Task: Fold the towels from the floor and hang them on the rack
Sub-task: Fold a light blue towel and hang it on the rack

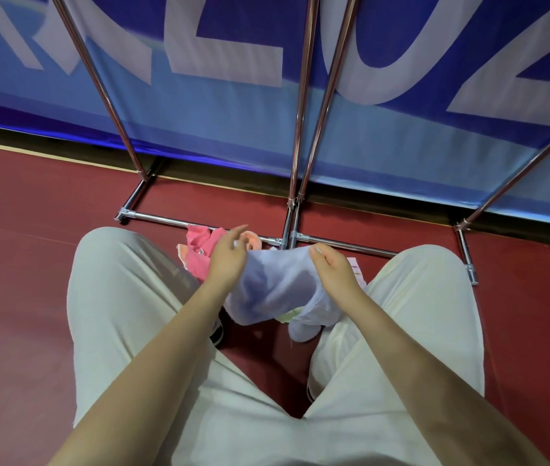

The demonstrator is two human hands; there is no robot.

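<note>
Both hands hold the pale lilac terry towel (277, 287) above the knees: left hand (228, 255) pinching its edge, fingers extended; right hand (334, 267) gripping the top edge. Pink crumpled towel (199, 245) on red floor (31, 213) touching the chrome tube rack (295, 136) base.

rack (303, 105): the upright poles are cut off by the top edge; no hanging bar is seen.
banner (233, 105): cropped at the top and both sides, so the large white letters cannot be read whole.
left hand (228, 255): its inner fingertips are hidden by the lilac towel (277, 287).
pink towel (201, 247): partly covered by the left hand and knee.
pale yellow cloth (288, 317): only a sliver is shown beneath the lilac towel.
shoes (217, 331): mostly hidden under the trousers (125, 297).
</note>
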